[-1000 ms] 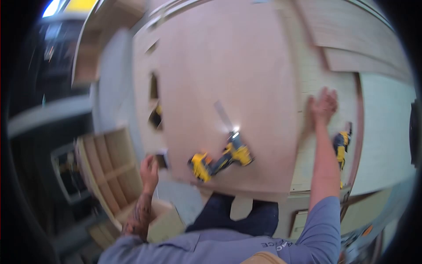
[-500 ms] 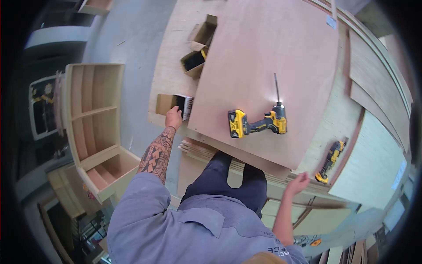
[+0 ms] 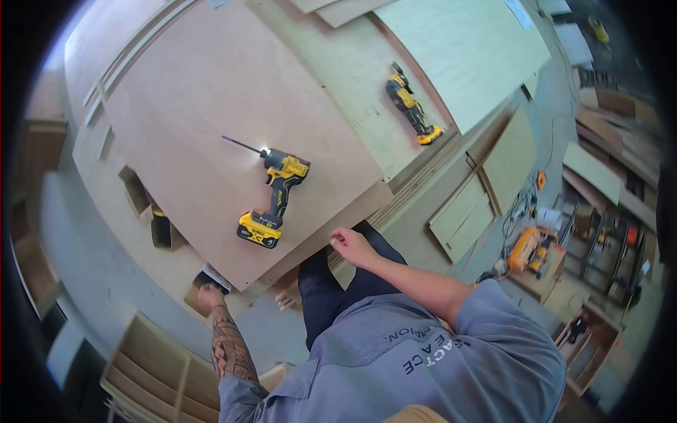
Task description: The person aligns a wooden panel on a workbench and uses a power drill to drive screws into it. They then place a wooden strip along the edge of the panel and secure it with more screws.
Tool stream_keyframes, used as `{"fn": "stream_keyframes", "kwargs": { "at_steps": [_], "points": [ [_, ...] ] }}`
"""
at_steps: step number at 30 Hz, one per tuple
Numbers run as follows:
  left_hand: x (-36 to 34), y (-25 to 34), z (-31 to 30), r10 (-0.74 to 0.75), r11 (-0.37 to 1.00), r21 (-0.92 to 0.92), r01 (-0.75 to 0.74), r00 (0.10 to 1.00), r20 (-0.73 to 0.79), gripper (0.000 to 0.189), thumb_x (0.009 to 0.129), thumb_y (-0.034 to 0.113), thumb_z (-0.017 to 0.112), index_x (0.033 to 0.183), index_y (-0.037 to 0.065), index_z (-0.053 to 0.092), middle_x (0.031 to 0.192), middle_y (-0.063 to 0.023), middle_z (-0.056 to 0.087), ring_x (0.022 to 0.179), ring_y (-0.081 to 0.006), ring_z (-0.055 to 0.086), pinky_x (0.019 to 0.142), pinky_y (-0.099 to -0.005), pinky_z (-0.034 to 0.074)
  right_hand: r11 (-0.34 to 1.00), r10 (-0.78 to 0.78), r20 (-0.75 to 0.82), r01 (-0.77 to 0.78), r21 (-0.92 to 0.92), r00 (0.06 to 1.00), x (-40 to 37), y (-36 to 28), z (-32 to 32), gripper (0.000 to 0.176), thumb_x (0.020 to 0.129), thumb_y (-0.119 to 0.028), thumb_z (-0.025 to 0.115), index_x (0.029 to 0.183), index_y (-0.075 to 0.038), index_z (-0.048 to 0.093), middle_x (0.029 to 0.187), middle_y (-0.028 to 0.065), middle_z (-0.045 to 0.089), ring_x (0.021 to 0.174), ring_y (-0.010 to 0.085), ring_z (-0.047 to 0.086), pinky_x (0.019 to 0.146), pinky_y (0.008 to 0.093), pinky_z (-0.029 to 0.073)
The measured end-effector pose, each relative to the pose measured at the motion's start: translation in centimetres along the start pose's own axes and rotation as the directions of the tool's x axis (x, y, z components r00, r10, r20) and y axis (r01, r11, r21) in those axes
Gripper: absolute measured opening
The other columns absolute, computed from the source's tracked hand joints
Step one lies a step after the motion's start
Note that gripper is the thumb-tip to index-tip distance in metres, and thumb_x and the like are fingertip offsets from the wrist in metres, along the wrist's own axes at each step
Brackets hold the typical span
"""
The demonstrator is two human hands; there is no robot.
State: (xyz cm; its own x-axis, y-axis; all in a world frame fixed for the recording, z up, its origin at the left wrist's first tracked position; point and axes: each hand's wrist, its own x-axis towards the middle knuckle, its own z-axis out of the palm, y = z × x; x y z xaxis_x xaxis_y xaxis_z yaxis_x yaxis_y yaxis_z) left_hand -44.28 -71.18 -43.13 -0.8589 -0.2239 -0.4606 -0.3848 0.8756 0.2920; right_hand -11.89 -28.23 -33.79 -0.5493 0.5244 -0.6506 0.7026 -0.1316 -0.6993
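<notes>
Extends left hand [image 3: 209, 296], grip unreadable, to brown cardboard box [image 3: 191, 299] beside near-left corner of pinkish plywood panel [image 3: 218, 183]. Now brings right hand [image 3: 350, 247], half-curled, contents unclear, toward near edge, apparently leaving box to left.

The power driver [image 3: 276, 190] is laid on the large panel [image 3: 204, 99], towards its near edge. Right of this panel, the multi-tool [image 3: 411, 109] is set on another board [image 3: 338, 77]. Open boxes [image 3: 161, 231] are lined along the panel's left side; by the nearest box [image 3: 192, 302], the left hand [image 3: 209, 297] is placed. The right hand [image 3: 349, 247] is held beside the near edge. Leftward, a compartmented case [image 3: 151, 374] is stood.
</notes>
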Motion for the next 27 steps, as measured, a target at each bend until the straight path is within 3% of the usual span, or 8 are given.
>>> {"fn": "stream_keyframes", "kwargs": {
  "at_steps": [2,6,11,15,18,21,24,27],
  "points": [
    [-0.5,-0.1,-0.8,-0.137,0.982,-0.128,0.139,0.99,0.019,0.015,0.095,0.003,0.066,0.108,-0.005,0.072,0.094,-0.0168,0.076,0.075,-0.0239,0.075,0.069,-0.0364,0.062,1.0,-0.004,0.069,0.004,0.009,0.998,0.4,-1.1,1.4,0.03,0.098,-0.02,0.069,0.12,0.0,0.07,0.103,0.0186,0.076,0.091,0.0311,0.076,0.083,0.0416,0.06],
    [-2.1,1.0,-3.9,0.062,0.993,0.104,-0.049,0.989,-0.132,0.024,0.097,0.006,0.069,0.118,-0.005,0.068,0.101,-0.0164,0.074,0.085,-0.024,0.074,0.077,-0.0355,0.062,0.998,-0.028,0.089,0.023,0.055,0.996,-0.3,-2.5,4.5,0.032,0.096,-0.022,0.07,0.12,0.0,0.069,0.101,0.018,0.076,0.094,0.0327,0.075,0.087,0.0434,0.058],
    [-15.4,14.3,-5.4,0.471,0.818,-0.456,-0.35,0.863,0.184,0.032,0.101,0.005,0.07,0.131,-0.003,0.064,0.11,-0.0104,0.073,0.099,-0.017,0.07,0.085,-0.0316,0.059,0.936,-0.342,0.042,0.336,0.107,0.939,-2.7,-7.3,6.2,0.034,0.095,-0.021,0.073,0.122,0.0,0.068,0.103,0.0187,0.075,0.092,0.0317,0.075,0.086,0.0422,0.059],
    [-25.8,23.7,-1.9,0.504,0.777,-0.602,-0.187,0.756,0.416,0.036,0.101,0.003,0.071,0.136,-0.002,0.063,0.11,-0.0058,0.072,0.099,-0.0115,0.067,0.092,-0.0265,0.054,0.864,-0.28,0.094,0.208,0.459,0.955,-3.1,-9.5,7.1,0.028,0.099,-0.019,0.075,0.117,0.001,0.07,0.102,0.0122,0.076,0.095,0.0196,0.074,0.086,0.0332,0.06],
    [-25.9,25.3,0.5,0.528,0.759,-0.637,-0.139,0.703,0.476,0.039,0.101,0.004,0.072,0.138,-0.003,0.061,0.111,-0.0059,0.072,0.1,-0.0108,0.067,0.092,-0.0258,0.053,0.463,0.037,0.22,-0.212,0.86,0.975,-2.6,-7.9,5.7,0.015,0.101,-0.01,0.074,0.109,0.002,0.071,0.1,0.009,0.075,0.089,0.0148,0.073,0.082,0.0265,0.061],
    [-24.8,27.6,1.4,0.463,0.882,-0.436,-0.179,0.51,0.725,0.041,0.101,0.009,0.073,0.138,-0.005,0.06,0.117,-0.0092,0.071,0.106,-0.0128,0.066,0.094,-0.0274,0.053,0.367,0.053,0.24,-0.243,0.898,0.969,-2.2,-5.0,2.9,0.016,0.098,-0.01,0.078,0.108,0.001,0.072,0.097,0.0074,0.075,0.087,0.0138,0.073,0.081,0.0267,0.061],
    [-23.5,30.6,3.8,0.74,0.66,-0.215,-0.72,0.572,0.354,0.07,0.094,0.027,0.082,0.148,-0.007,0.052,0.131,-0.019,0.067,0.12,-0.0267,0.065,0.105,-0.039,0.05,0.477,0.111,0.108,-0.148,0.866,0.988,-1.6,-2.9,-0.2,0.018,0.087,-0.007,0.084,0.101,-0.002,0.073,0.091,0.0047,0.074,0.081,0.0125,0.07,0.076,0.0276,0.059],
    [-17.2,32.3,8.1,0.712,0.577,0.337,-0.744,0.66,0.238,0.091,0.086,0.029,0.085,0.157,-0.007,0.039,0.141,-0.0276,0.061,0.126,-0.0382,0.065,0.112,-0.0462,0.047,0.547,0.217,-0.028,-0.098,0.832,0.976,-0.8,-1.1,-3.3,0.017,0.076,-0.008,0.082,0.091,-0.004,0.076,0.085,0.0028,0.074,0.078,0.0118,0.069,0.072,0.0294,0.056]
  ]
}}
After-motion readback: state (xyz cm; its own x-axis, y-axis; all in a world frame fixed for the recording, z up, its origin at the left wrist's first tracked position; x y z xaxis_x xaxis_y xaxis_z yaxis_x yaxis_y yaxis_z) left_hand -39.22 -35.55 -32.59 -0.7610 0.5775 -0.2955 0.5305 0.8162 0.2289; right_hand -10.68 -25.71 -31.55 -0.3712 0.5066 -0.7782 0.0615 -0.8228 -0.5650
